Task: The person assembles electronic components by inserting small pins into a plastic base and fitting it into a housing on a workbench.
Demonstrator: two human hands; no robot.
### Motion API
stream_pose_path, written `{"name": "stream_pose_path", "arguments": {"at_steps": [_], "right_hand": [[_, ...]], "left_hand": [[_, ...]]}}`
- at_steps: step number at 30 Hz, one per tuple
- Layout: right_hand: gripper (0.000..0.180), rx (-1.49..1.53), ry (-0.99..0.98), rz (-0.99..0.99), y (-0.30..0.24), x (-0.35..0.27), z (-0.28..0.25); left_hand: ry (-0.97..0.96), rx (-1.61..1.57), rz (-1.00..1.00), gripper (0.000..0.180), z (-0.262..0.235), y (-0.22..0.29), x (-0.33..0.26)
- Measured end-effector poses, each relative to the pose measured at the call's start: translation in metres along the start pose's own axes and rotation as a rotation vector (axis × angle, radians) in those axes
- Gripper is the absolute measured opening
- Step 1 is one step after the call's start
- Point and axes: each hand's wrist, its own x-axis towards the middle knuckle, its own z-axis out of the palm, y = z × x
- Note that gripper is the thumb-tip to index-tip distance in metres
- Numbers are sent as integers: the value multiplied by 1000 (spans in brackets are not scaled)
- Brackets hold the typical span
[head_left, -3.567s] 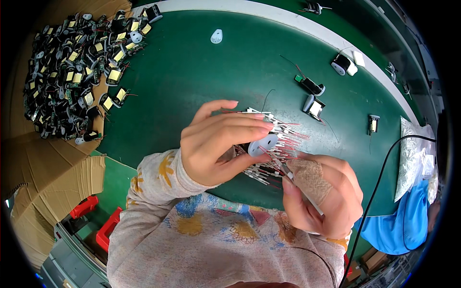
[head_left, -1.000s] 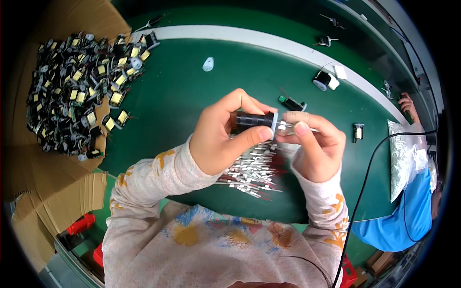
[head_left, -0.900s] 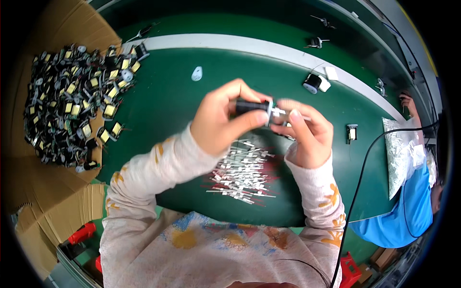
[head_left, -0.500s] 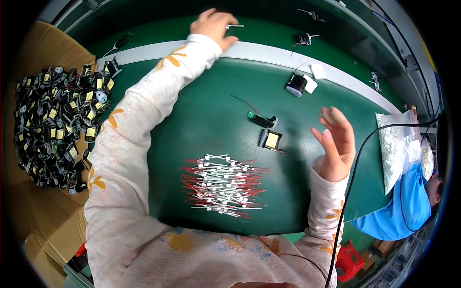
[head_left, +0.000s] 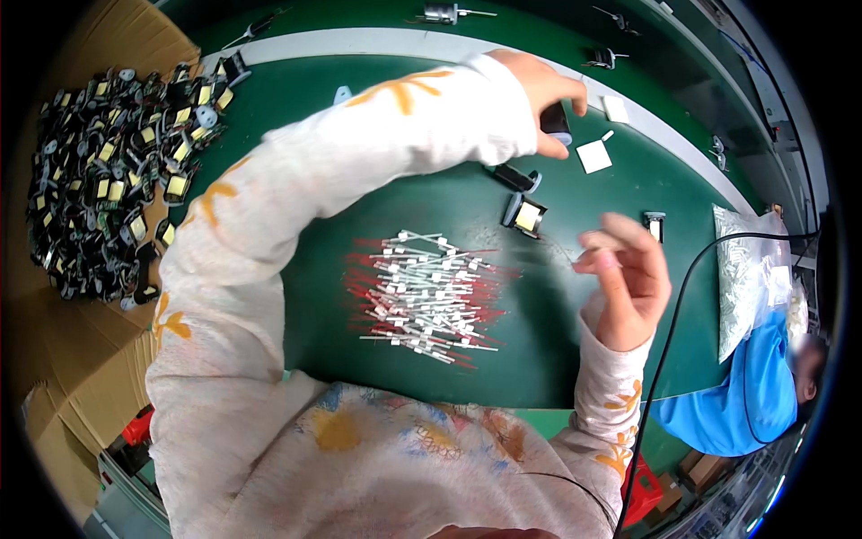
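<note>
At the far side my left hand (head_left: 541,94) is closed around a black rounded part (head_left: 556,121) with a grey end, thumb on its near side. My right hand (head_left: 628,283), to the right and nearer, is half curled with fingers apart and nothing visible in it. Between them lie a black part with a yellow pad (head_left: 528,216) and a dark elongated part (head_left: 516,178) partly behind my left sleeve. A black part with a pale pad (head_left: 655,226) rests just beyond my right hand. Nearer me is a pile of red-and-white wire leads (head_left: 431,296).
White square pads (head_left: 593,156) lie by my left hand. A cardboard box (head_left: 171,45) heaped with black parts (head_left: 108,189) stands left. Black parts (head_left: 442,13) sit on the far green strip. Right are a clear bag (head_left: 741,278), a black cable (head_left: 669,332) and a person's blue sleeve (head_left: 754,386).
My left hand has moved right from the far green strip, leaving a part there, and closed around the black rounded part. My right hand's fingers have curled more. The view has shifted.
</note>
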Motion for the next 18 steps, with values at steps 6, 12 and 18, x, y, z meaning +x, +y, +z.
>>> {"name": "stream_pose_path", "arguments": {"at_steps": [6, 12, 18], "right_hand": [[19, -623, -469, -228, 16, 1, 30], [9, -1013, -577, -519, 39, 7, 67], [14, -1142, -608, -652, 36, 11, 69]], "left_hand": [[120, -677, -260, 36, -36, 11, -98], [331, -1134, -379, 25, -21, 23, -175], [192, -493, -501, 28, -19, 49, -185]]}}
